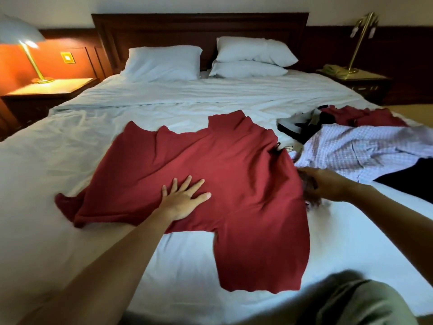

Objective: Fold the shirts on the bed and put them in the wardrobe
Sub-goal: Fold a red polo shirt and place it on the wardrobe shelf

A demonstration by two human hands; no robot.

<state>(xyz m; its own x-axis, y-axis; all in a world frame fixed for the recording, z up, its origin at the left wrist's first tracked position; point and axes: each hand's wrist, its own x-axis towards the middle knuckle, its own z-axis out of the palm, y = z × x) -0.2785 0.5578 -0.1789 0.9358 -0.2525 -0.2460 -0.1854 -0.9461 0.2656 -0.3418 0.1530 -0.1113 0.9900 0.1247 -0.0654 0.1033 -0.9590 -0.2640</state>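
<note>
A dark red shirt (225, 174) lies spread out on the white bed (70, 146), with one sleeve reaching toward the near edge. My left hand (185, 195) presses flat on the shirt's left part, fingers straight and spread. My right hand (321, 184) is at the shirt's right edge, blurred, with fingers curled at the fabric. To the right lie a checked white-and-pink shirt (360, 148), another dark red garment (370, 117) and a black garment (407, 177). No wardrobe is in view.
Three white pillows (164, 63) lean against the dark wooden headboard (199, 26). A lit lamp (21, 41) stands on the left nightstand (49, 89). The right nightstand (358, 78) holds a brass lamp and a telephone. My knee (365, 303) shows bottom right.
</note>
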